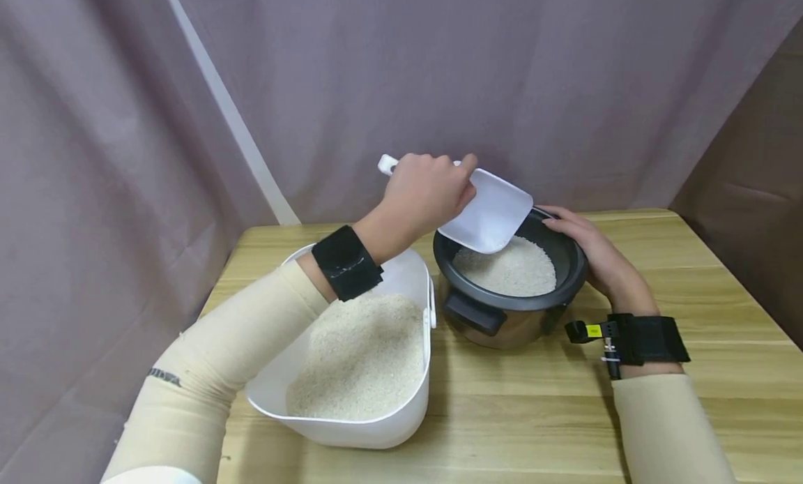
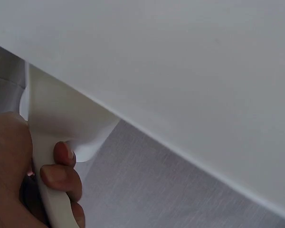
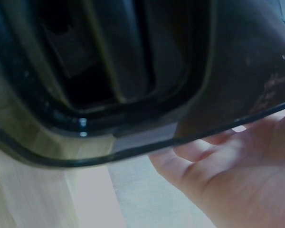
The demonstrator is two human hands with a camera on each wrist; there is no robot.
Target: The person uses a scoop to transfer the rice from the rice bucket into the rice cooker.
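Note:
My left hand (image 1: 426, 191) grips the handle of a white plastic scoop (image 1: 492, 212), held tilted mouth-down over the rice cooker pot (image 1: 564, 275). The dark pot holds a layer of white rice (image 1: 508, 268). My right hand (image 1: 592, 254) rests against the pot's right side, fingers curved along its rim. In the left wrist view my fingers (image 2: 59, 175) curl round the scoop's white handle (image 2: 57, 204). The right wrist view shows my palm (image 3: 237, 185) close against the pot's dark side (image 3: 109, 71).
A white tub (image 1: 401, 414) filled with rice (image 1: 364, 358) stands left of the pot, under my left forearm. Both sit on a wooden table (image 1: 533, 421) whose right side is bare. A purple-grey curtain (image 1: 439, 72) hangs behind.

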